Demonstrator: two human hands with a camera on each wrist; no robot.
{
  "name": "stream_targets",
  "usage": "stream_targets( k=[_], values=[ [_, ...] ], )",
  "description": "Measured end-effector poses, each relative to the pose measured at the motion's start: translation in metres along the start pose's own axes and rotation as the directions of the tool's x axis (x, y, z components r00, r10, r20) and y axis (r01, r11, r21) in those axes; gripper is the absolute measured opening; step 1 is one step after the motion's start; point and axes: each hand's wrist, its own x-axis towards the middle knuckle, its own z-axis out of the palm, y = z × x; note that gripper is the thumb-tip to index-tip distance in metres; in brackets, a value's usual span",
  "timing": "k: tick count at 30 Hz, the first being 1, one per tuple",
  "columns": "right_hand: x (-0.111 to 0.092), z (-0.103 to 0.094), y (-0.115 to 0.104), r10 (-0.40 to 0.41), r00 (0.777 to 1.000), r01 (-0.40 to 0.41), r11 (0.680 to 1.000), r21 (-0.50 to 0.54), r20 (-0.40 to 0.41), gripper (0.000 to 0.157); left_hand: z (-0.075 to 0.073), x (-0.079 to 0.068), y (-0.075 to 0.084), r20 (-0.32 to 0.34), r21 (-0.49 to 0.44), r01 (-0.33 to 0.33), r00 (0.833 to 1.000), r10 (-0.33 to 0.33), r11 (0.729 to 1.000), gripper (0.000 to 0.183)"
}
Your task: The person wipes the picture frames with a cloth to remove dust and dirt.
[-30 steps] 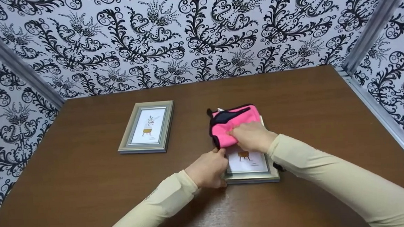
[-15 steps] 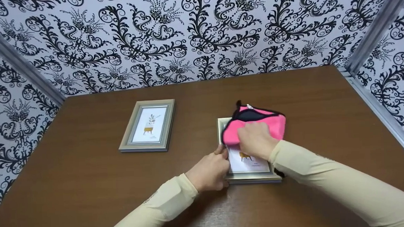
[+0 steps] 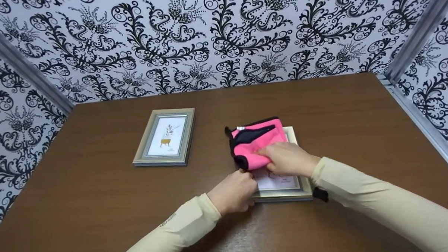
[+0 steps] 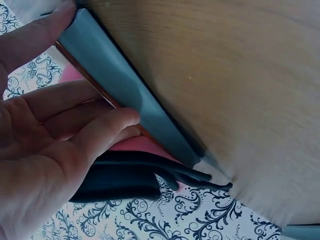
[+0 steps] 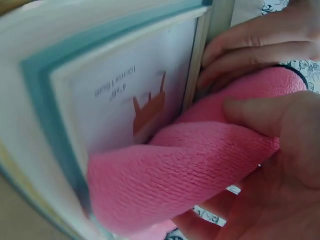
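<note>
A pink cloth with black trim lies bunched over the upper left part of a silver-and-beige picture frame. My right hand grips the cloth on the frame's face; in the right wrist view, the pink plush folds across the glass below the thumb. My left hand holds the frame's lower left side. Seen from the left wrist, its thumb is at one corner and its fingertips press the frame's side edge. The cloth covers much of the printed picture.
A second, similar picture frame lies face up on the brown table, to the left. Patterned black-and-white walls stand behind and at both sides. A small dark thing shows beneath the right cuff.
My right hand first moved the cloth right across the frame, then back left and slightly toward me. My left hand has stayed at the frame's left side.
</note>
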Motion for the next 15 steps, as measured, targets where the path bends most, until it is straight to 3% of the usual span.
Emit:
stream_targets(
  k=[6,8,13,15],
  values=[
    [-0.015,-0.009,0.007,0.045,0.998,-0.039,0.994,-0.105,0.047,0.015,0.003,0.0,-0.002,-0.065,-0.035,-0.007,0.998,0.004,0.999,0.026],
    [-0.022,-0.012,0.007,0.061,0.998,-0.055,0.985,-0.165,0.029,0.019,0.003,0.0,-0.002,-0.088,-0.038,-0.01,0.996,0.006,0.999,0.027],
    [-0.041,-0.011,0.001,0.123,0.991,-0.131,0.943,-0.305,-0.046,0.012,0.004,0.001,-0.002,-0.108,-0.077,0.01,0.994,-0.018,0.997,0.026],
    [-0.045,-0.007,-0.004,0.128,0.989,-0.144,0.936,-0.322,-0.07,0.019,0.004,0.0,-0.002,-0.099,-0.093,0.021,0.995,-0.03,0.995,0.026]
  ],
)
